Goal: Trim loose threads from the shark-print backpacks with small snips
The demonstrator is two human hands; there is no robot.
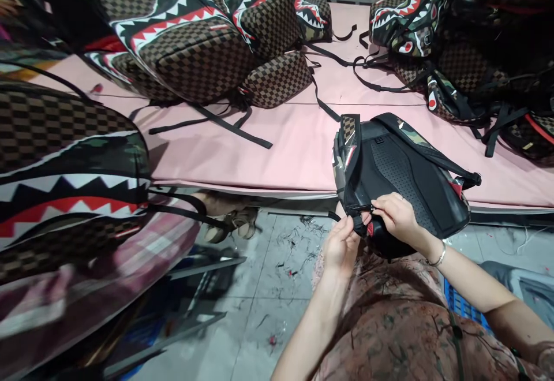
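A backpack (pixel 402 173) lies tilted at the pink table's edge and over my lap, its black padded back panel facing up. Its shoulder straps run along both sides. Near the lower left corner, my left hand (pixel 341 245) pinches the black strap (pixel 358 219) by its buckle. Just right of it, my right hand (pixel 395 215) has its fingers closed on the same strap, close to the back panel. The two hands are a short distance apart. The fingertips partly cover the buckle, so its details are hard to make out.
Checkered shark-mouth backpacks (pixel 194 52) stand at the left back of the pink table (pixel 298 138); more bags (pixel 459 63) are piled at the right. A large backpack (pixel 69 179) rests on plaid cloth at the left. Thread scraps litter the tiled floor (pixel 277 265). A blue crate (pixel 465 303) is at lower right.
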